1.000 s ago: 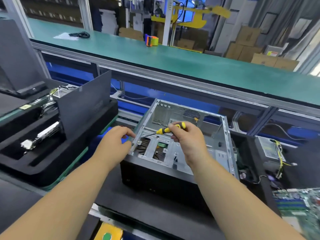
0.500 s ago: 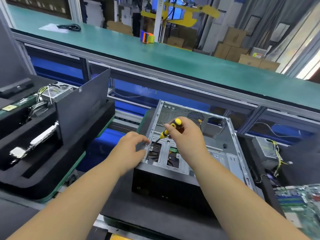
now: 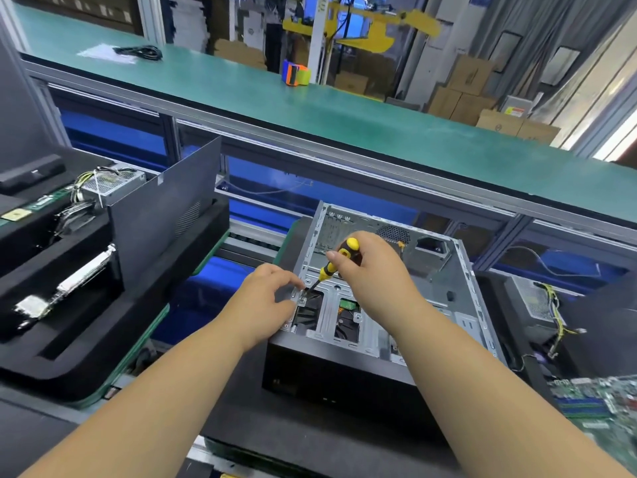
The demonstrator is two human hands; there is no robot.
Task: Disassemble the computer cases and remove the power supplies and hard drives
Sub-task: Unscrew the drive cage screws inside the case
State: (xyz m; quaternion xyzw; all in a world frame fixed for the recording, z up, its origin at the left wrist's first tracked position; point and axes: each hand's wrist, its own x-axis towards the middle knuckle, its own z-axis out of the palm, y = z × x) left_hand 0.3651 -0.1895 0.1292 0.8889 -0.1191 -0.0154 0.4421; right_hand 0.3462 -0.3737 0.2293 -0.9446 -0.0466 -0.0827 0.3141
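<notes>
Head view puts the computer case just below the middle of the picture, lying on its side on a dark mat on the desk, its open side facing up at us. We see bare grey sheet metal inside: a perforated rear wall with a round vent grille, stamped ribs, and a drive bracket near the front with cut-outs through which dark cabling and a small green board show. Its near outer wall is black.

Our right hand has its grip curled round a screwdriver with a yellow and black handle; the shaft slants down and left, and the tip meets a small metal tab on the bracket at the case's left edge. Our left hand rests at that same edge, thumb and forefinger bent toward the tab right beside the tip; we cannot tell whether they pinch anything.

To the left, a black foam tray holds removed parts, a dark side panel stands upright in it, and a power supply with yellow wires sits behind. To the right lie another power supply and a green circuit board. Beyond the case runs a green conveyor belt.
</notes>
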